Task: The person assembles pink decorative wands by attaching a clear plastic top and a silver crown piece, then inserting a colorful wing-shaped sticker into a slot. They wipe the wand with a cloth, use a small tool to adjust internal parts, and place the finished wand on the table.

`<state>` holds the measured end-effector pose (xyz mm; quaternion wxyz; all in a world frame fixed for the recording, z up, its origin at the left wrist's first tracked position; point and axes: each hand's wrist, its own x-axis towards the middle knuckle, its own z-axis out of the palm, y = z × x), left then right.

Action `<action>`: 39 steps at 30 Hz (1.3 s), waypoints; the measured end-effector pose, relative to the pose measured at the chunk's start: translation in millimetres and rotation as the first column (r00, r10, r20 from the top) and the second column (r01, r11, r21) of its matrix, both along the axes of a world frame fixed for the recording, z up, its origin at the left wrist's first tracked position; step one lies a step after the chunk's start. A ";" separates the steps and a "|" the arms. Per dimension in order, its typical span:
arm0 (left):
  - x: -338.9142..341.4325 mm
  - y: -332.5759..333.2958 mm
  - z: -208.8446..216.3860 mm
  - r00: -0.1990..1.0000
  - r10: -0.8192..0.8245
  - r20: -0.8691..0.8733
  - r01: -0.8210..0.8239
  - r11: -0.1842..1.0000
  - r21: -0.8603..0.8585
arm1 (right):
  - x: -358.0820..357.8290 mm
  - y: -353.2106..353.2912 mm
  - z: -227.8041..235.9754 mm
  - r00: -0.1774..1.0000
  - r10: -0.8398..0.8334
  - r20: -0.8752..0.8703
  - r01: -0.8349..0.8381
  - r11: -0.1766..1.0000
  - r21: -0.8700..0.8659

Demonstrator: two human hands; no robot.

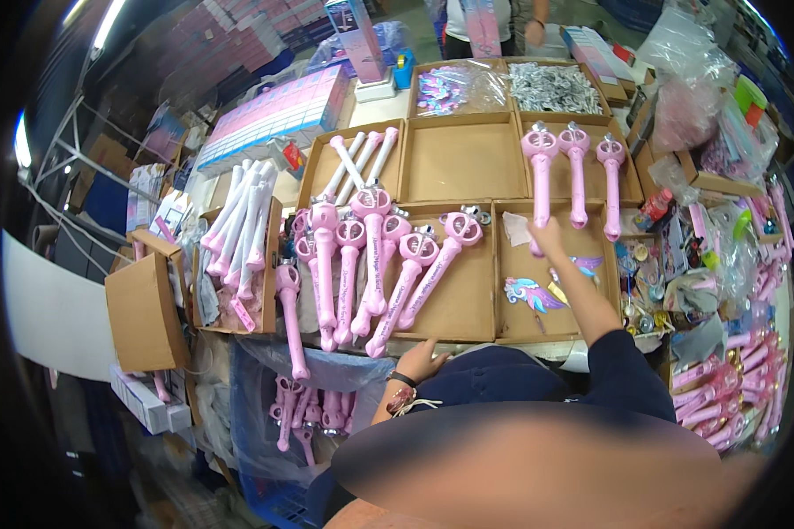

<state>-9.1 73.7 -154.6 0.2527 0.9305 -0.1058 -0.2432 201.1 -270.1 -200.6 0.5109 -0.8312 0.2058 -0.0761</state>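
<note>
My right hand [545, 236] is closed around the lower handle of a pink toy wand [540, 172] with a round head. Two more pink wands [577, 176] lie beside it, across the dividing edge of the cardboard trays. Just below the hand, a winged blue, pink and gold piece [535, 294] lies in the tray, near a scrap of pale paper [516, 230]. My left hand [421, 361] rests against the front edge of the tray, fingers loosely out, holding nothing visible. Several pink wands [372, 256] fan out in the tray to its left and beyond.
White tubes [243, 216] fill a carton at left, and more white rods [359, 163] lie in a back tray. Small silvery parts [556, 88] sit at the far right. A blue crate [278, 494] with wands stands below the table edge. Mixed clutter [657, 264] borders the right side.
</note>
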 end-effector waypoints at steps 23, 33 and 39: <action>87.7 -114.5 30.1 0.666 -0.671 0.325 0.476 0.718 0.507 | -129.3 59.1 64.1 0.753 0.587 0.297 -0.624 0.780 0.039; 95.8 -139.7 42.8 0.382 -0.788 0.483 0.662 0.598 0.452 | -151.2 95.7 159.3 0.471 0.830 0.298 -0.747 0.555 -0.367; 94.8 -128.2 41.8 0.422 -0.715 0.557 0.642 0.669 0.373 | -159.7 121.0 158.6 0.456 0.836 0.305 -0.757 0.544 -0.360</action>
